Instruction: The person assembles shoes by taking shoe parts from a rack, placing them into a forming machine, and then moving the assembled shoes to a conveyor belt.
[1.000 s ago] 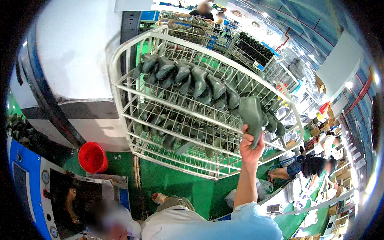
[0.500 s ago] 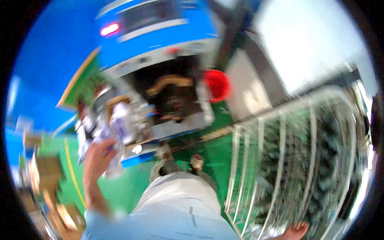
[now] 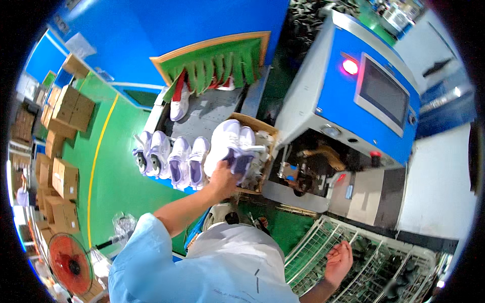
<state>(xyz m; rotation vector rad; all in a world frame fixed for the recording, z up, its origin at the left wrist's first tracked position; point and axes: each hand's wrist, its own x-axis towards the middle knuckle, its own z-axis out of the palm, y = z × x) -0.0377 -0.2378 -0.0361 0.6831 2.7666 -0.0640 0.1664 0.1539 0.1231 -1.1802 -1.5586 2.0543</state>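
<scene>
My left hand [image 3: 225,181] is closed on the heel end of a white sneaker [image 3: 221,145] with a lilac lining, over a cardboard box [image 3: 241,119]. Inside that box, another white sneaker [image 3: 246,136] and crumpled whitish pieces lie beside it. Left of the box, several white and lilac sneakers [image 3: 180,160] stand in a row along the near edge of the conveyor [image 3: 206,117]. My right hand [image 3: 338,260] hovers over a white wire rack [image 3: 323,247], its fingers loosely bent and apart, with nothing visible in them.
Green strip curtains [image 3: 212,64] hang over the conveyor's far end, a sneaker [image 3: 180,105] just before them. A blue machine [image 3: 348,91] with a screen and dark opening stands right of the box. Cardboard cartons [image 3: 70,108] and an orange fan [image 3: 70,263] are at the left.
The view has swung left, so the machine and rack now appear farther right. My left hand has come onto the sneaker at the box. My right hand has risen higher in view over the rack.
</scene>
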